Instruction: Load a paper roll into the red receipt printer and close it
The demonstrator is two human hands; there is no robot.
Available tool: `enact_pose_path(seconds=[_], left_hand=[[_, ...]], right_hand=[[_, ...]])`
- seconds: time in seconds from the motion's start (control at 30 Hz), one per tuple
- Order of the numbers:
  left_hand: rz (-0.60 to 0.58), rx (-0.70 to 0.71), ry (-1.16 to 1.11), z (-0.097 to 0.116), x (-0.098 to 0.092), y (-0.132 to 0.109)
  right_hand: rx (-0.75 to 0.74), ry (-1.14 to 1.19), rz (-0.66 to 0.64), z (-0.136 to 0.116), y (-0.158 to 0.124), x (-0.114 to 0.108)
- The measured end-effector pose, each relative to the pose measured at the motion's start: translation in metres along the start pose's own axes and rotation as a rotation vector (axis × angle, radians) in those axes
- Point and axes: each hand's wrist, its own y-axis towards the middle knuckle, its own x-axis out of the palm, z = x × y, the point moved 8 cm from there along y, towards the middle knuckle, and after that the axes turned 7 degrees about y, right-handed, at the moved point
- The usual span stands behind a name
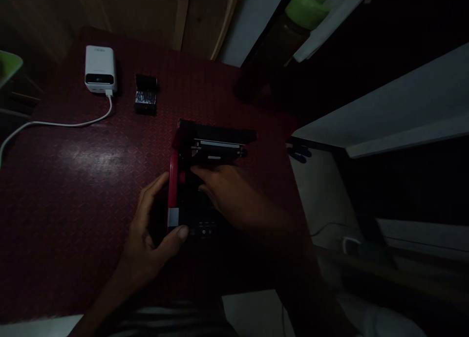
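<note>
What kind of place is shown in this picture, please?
Probably a room in a home, though the light is dim: there are a red patterned table, wooden boards behind it, and a bottle with a green lid.

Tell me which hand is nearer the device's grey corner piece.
Left. Left hand: thumb beside the grey corner piece. Right hand: farther off, over the open device.

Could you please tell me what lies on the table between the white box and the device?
In the head view, a small black object with a pale patterned patch lies between the white box and the device.
</note>
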Motion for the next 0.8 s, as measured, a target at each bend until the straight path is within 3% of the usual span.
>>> enact_pose_path(seconds=[0.23, 0.4, 0.53, 0.6, 0.7, 0.8], left_hand=[[-0.030, -0.023, -0.018, 0.007, -0.005, 0.001], [0.104, -0.034, -0.024, 0.026, -0.023, 0.030], [0.186, 0.235, -0.001, 0.069, -0.026, 0.074], [0.195, 0.254, 0.053, 0.081, -0.021, 0.090], [0.232, 0.217, -0.003, 0.085, -0.017, 0.093], [0.265, 0.157, -0.055, 0.074, -0.015, 0.074]], right_hand=[[-0.478, 0.261, 0.158, -0.011, -0.052, -0.019], [-0.510, 0.202, 0.272, -0.014, -0.067, -0.017], [-0.480, 0.130, 0.395, -0.017, -0.077, -0.012], [-0.449, 0.064, 0.476, -0.018, -0.084, -0.008], [-0.406, -0.060, 0.648, -0.021, -0.096, -0.003], [-0.384, -0.225, 0.801, -0.027, -0.106, 0.002]])
